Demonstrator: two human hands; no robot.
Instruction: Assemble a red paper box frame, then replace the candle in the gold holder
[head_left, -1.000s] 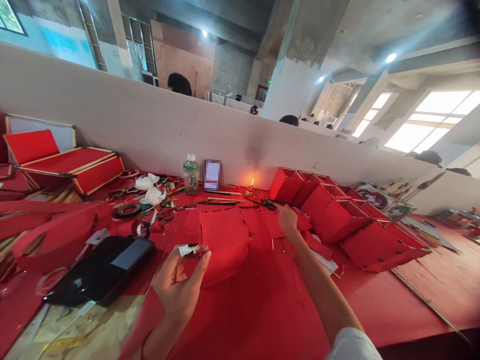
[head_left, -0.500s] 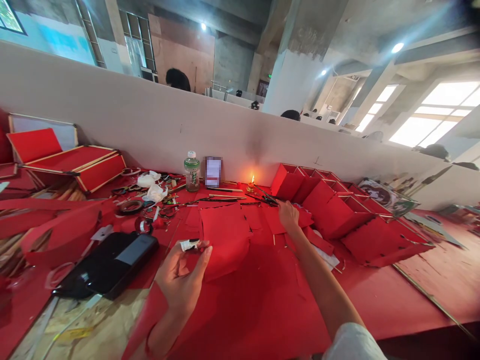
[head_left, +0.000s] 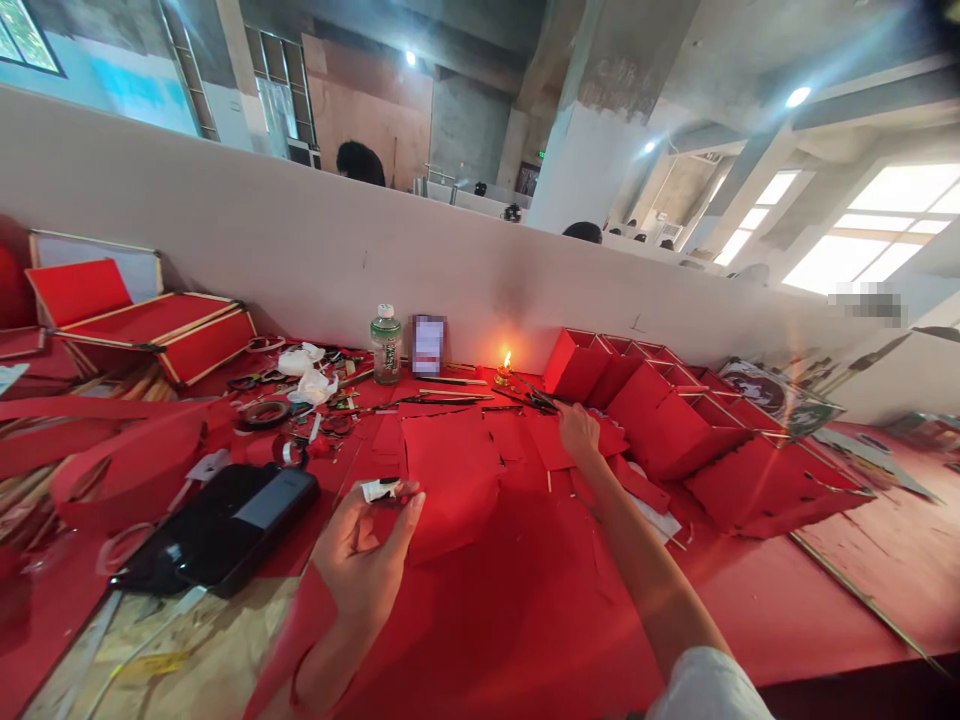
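My left hand [head_left: 361, 555] is raised over the front of the red table, pinching a small white-and-black piece [head_left: 381, 489] between thumb and fingers. Farther off, my right hand [head_left: 580, 434] is closed around a dark slender tool [head_left: 541, 400]; its exact kind is too small to tell. The tool's tip reaches toward a small burner [head_left: 503, 377] with a lit flame beside the partition. A red sheet [head_left: 450, 460] with dark marks along its edges lies flat between my hands.
Red open boxes [head_left: 652, 430] with pale edges stand at right. A bottle [head_left: 386, 345] and a phone [head_left: 429, 346] stand by the partition [head_left: 300, 250]. Tape rolls [head_left: 262, 416], scraps and a black case [head_left: 225, 530] lie at left, near a red framed structure [head_left: 157, 325].
The view has shifted very slightly. Both hands keep their places and grips, and the flame still burns near the tool's tip.
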